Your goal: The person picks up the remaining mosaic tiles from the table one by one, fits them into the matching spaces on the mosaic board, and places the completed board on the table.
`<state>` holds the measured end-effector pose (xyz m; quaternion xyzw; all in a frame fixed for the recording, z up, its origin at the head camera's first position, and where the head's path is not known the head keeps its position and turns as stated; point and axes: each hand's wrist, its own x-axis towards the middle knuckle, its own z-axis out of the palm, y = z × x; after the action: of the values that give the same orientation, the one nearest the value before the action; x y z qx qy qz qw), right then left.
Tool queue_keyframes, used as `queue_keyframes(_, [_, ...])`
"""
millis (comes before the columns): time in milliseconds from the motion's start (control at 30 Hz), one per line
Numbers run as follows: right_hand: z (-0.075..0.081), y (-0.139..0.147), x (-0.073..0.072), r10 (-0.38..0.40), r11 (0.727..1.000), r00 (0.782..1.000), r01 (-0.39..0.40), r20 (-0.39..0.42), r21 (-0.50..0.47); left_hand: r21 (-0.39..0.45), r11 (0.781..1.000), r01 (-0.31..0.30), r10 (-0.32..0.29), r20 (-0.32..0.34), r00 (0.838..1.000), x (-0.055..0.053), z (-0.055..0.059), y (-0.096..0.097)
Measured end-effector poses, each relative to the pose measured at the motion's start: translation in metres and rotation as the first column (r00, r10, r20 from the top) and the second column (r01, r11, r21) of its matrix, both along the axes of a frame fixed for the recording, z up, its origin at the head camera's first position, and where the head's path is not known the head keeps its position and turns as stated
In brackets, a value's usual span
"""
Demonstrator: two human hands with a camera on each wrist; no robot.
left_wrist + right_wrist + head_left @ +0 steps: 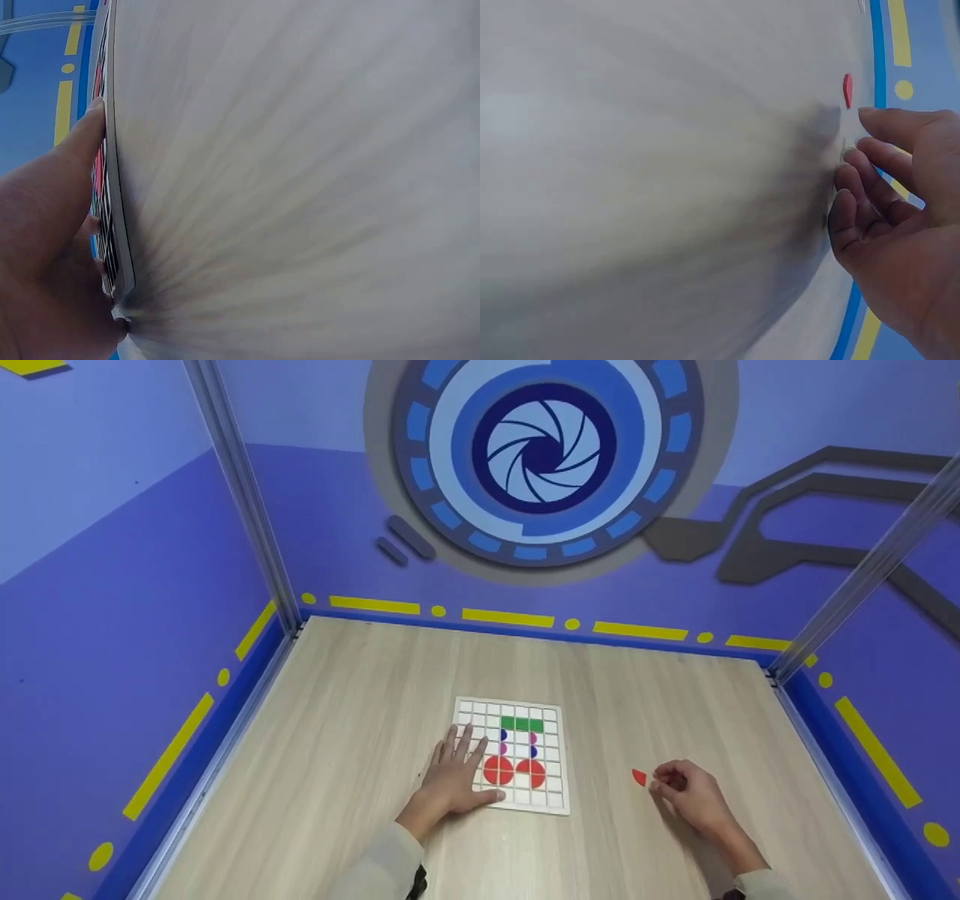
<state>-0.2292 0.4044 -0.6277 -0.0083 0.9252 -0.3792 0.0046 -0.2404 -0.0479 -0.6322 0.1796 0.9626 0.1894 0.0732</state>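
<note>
A white gridded board lies on the table, bearing green, red, blue and pink shapes. Over its left side the left hand rests with fingers spread, its thumb lying across the lower edge. In the left wrist view that thumb reaches along the board's surface. A small red quarter-circle piece lies on the table, right of the board. Just right of it, the right hand has its fingers loosely curled. The right wrist view shows the thumb and forefinger apart, near the red piece.
The wooden table is bounded by blue panels at the back and both sides. Metal corner posts stand at the back left and back right.
</note>
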Motion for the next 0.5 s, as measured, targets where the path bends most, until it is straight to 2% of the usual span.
queue_keyframes(133, [-0.002, -0.009, -0.003, 0.024, 1.0, 0.998, -0.023, -0.055, 0.021, -0.001, 1.0, 0.005, -0.005, -0.005, 1.0, 0.0, -0.001, 0.003])
queue_keyframes(300, [-0.005, -0.017, -0.003, -0.019, 0.997, 0.996, 0.025, -0.091, 0.067, 0.024, 1.0, 0.016, -0.016, -0.008, 1.0, -0.001, -0.003, 0.006])
queue_keyframes(500, [-0.008, -0.025, -0.004, -0.039, 0.998, 0.993, 0.044, -0.113, 0.047, 0.022, 1.0, 0.003, -0.003, 0.0, 1.0, -0.003, -0.004, 0.002])
